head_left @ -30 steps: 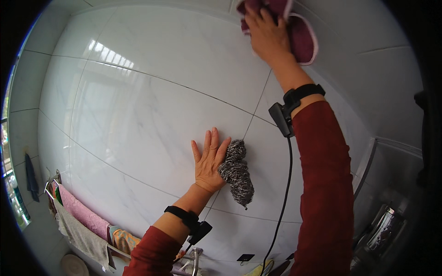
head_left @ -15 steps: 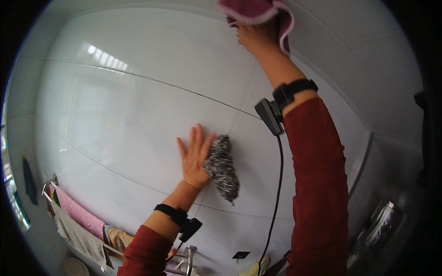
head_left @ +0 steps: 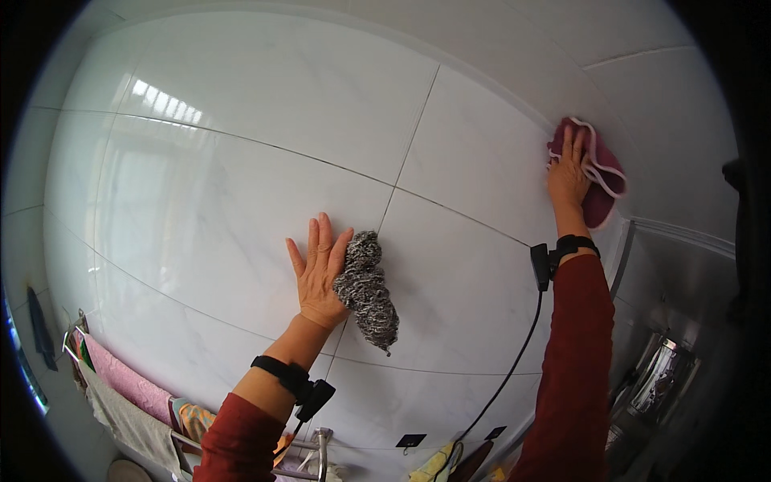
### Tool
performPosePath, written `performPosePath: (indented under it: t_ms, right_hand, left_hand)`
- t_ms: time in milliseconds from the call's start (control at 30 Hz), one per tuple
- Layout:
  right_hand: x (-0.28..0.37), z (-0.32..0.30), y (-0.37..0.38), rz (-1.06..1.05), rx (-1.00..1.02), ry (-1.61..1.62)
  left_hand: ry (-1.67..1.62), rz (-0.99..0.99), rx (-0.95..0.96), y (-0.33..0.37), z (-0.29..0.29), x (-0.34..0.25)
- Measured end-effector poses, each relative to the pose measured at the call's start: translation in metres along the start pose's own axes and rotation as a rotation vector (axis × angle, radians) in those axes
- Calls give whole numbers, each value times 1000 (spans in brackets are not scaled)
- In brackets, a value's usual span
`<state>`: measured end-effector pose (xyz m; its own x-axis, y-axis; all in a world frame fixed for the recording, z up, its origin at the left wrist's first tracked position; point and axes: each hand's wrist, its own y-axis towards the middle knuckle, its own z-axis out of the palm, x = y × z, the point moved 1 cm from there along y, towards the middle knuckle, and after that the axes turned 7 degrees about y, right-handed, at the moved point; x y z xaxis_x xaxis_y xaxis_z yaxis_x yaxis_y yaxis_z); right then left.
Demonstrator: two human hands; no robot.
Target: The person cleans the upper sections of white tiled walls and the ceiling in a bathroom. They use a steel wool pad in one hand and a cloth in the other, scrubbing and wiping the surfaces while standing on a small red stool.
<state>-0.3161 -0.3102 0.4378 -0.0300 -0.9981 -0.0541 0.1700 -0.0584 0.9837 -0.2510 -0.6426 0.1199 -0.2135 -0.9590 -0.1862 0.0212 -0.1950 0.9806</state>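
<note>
My left hand (head_left: 319, 277) lies against the white tiled wall (head_left: 265, 193) with its fingers stretched and spread. A bunched, mottled grey and black cloth (head_left: 369, 293) hangs at its thumb side, covering the thumb; it seems held there. At the upper right, my right hand (head_left: 569, 181) presses a maroon cloth (head_left: 601, 205) with a pale border against the edge where the wall meets the adjoining grey-white surface. Its fingers lie over the cloth, which bulges out past the hand to the right.
Towels (head_left: 132, 377) hang on a rail at the lower left, beside a metal bracket (head_left: 321, 454). A black hook (head_left: 410, 441) and yellow cloth (head_left: 434, 464) are low on the wall. A black cable (head_left: 514, 361) trails from my right wrist. Shiny metal fittings (head_left: 654, 373) stand at the lower right.
My right hand has swept the maroon cloth from the top middle down and right to the wall's edge. The left hand keeps its pose; the view has shifted slightly.
</note>
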Motion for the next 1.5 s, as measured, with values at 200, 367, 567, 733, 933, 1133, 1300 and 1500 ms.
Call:
performPosePath:
  t_ms: [200,367,567,733,933,1133,1300,1500]
  right_hand:
    - [135,17,23,-184,-67,402]
    - [216,-26,39,-583,13,569]
    - [127,-7,39,-310,-15,570]
    - [105,17,31,-261,-129,503]
    - [150,2,40,-654,-16,653]
    - [103,10,44,-558,294,355]
    - [58,29,13,-492,-131,688]
    - [144,34,35,-544,-172,769]
  left_hand:
    - [8,8,8,2,-1,-1]
    - [11,-4,-1,1,-1,-1]
    - [17,-3,3,2,-2,-2]
    - [-6,0,30,4,-3,-4]
    - [15,-20,-22,3,-3,-5]
    - [26,-13,-28,2,-4,-5]
    - [26,-8,6,1,-3,-3]
    - [18,6,-2,1,-2,-3]
